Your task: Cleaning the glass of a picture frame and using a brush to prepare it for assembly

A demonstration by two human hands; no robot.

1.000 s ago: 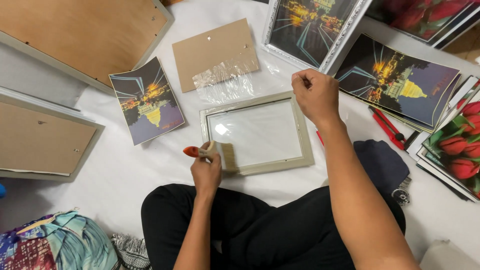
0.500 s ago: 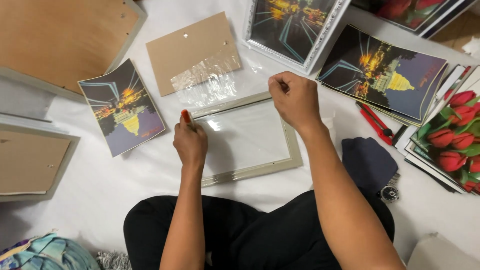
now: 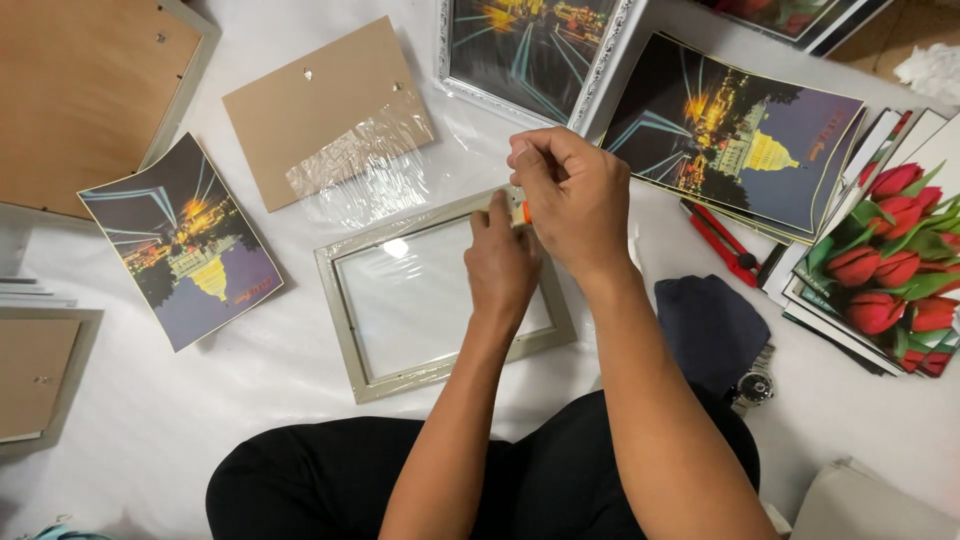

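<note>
both hands meet at the upper right corner of the pale picture frame (image 3: 440, 300), which lies flat at the centre of the picture with its long side running left to right, slightly tilted. the left hand (image 3: 503, 265) rests on the glass near that corner, fingers curled around what seems to be a small orange-tipped tool (image 3: 524, 212), mostly hidden. the right hand (image 3: 570, 195) sits just above it, fingertips pinched together at the same spot; what they grip i cannot tell. a brown backing board (image 3: 310, 105) with crumpled clear wrap (image 3: 375, 170) lies upper left of the frame, a night city print (image 3: 185, 240) further left, a tulip print (image 3: 890, 260) at the right edge, and a red cutter (image 3: 722, 238) between.
</note>
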